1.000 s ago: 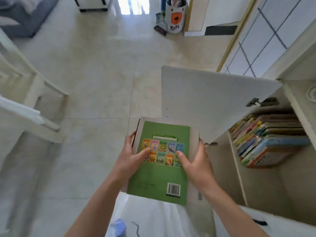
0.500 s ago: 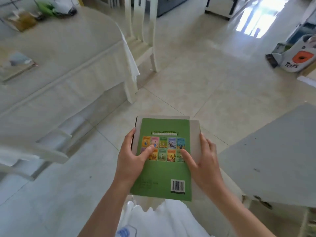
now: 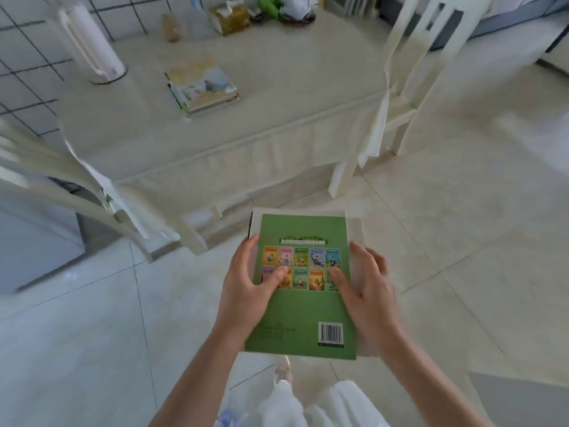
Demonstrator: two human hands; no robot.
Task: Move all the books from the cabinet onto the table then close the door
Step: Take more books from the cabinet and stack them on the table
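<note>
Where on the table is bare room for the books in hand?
Bare cloth lies along the table's near edge, in front of and right of the book stack, up to the chair. The far edge, with the roll holder and packets, is crowded.

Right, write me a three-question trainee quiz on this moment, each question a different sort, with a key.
1. True or false: the green book already lies on the table.
2. Which hands grip the green book? A) left hand only B) right hand only C) both
3. Fill in: the stack of books on the table lies to the ____ of the white roll, as the camera sees it.

Key:
1. False. It is held above the floor, short of the table.
2. C. The left hand and the right hand each grip a side, thumbs on the cover.
3. Right.
</note>
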